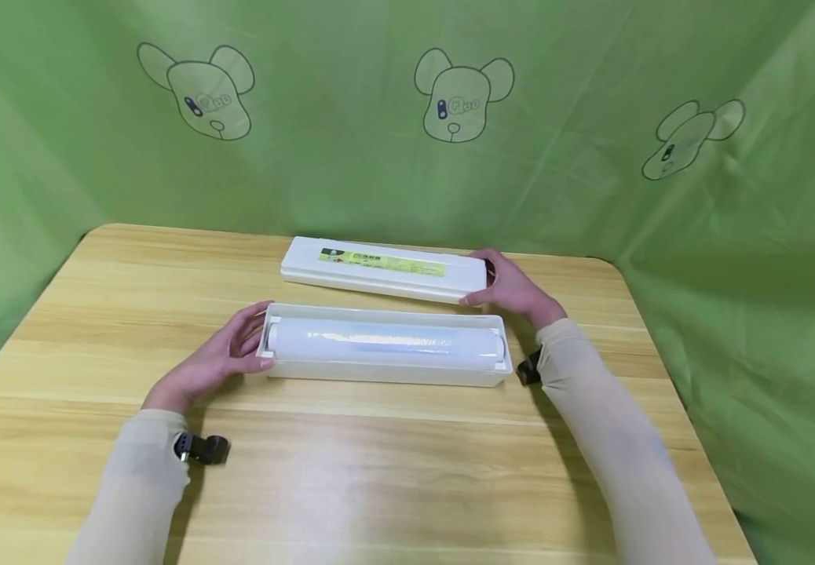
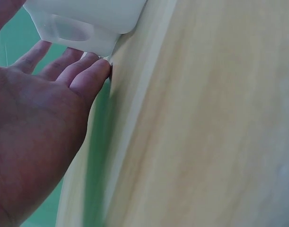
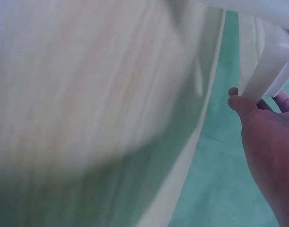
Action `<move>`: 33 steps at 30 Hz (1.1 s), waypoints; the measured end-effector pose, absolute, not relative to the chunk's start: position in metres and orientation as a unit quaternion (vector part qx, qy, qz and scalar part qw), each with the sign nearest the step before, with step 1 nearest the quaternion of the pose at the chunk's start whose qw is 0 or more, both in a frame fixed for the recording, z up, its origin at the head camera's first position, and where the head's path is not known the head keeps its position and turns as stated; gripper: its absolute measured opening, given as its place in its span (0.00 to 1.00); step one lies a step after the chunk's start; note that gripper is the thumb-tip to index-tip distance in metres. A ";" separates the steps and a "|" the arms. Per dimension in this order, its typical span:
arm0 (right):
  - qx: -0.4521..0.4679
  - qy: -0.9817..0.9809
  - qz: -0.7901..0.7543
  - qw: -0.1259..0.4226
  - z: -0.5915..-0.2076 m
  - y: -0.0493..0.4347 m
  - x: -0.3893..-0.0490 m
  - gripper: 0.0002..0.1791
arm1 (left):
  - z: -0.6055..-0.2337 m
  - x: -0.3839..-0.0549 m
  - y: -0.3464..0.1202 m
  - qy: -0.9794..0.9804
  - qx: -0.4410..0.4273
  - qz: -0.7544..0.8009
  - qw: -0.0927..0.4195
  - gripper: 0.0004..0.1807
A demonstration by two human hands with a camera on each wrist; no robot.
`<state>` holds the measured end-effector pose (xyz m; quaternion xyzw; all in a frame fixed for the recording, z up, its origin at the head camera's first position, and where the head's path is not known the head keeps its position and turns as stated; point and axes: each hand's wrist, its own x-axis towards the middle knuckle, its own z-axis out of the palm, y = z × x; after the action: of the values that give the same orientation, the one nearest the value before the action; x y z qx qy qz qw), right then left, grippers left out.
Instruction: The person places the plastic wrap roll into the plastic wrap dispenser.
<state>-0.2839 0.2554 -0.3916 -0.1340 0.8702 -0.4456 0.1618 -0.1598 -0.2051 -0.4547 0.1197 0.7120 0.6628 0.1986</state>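
A long white cling film box point(image 1: 386, 373) sits uncovered on the table, holding a shiny roll of cling film point(image 1: 379, 344) lengthwise. My left hand point(image 1: 213, 362) holds the box's left end, thumb at the near corner and fingers round the far side. In the left wrist view those fingers point(image 2: 90, 78) lie against the end of the box. Just behind the box is its white lid point(image 1: 305, 263), with a yellow-green label on top. My right hand point(image 1: 513, 289) grips the lid's right end, thumb point(image 3: 243, 105) on the near edge and fingers partly hidden behind it.
The wooden table point(image 1: 365, 471) extends toward me and to both sides. A green curtain point(image 1: 351, 157) with printed mouse-like heads hangs close behind its far edge. Small black cameras point(image 1: 213, 449) are strapped at both wrists.
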 end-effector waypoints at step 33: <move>-0.162 0.843 -0.501 0.111 -0.388 0.283 -0.266 0.47 | -0.457 -0.161 -0.207 0.705 0.135 0.668 0.196 0.52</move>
<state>-0.2660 0.2830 -0.3878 -0.1619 0.8430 -0.5008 0.1110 -0.1612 -0.2069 -0.4566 0.1349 0.7053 0.6677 0.1964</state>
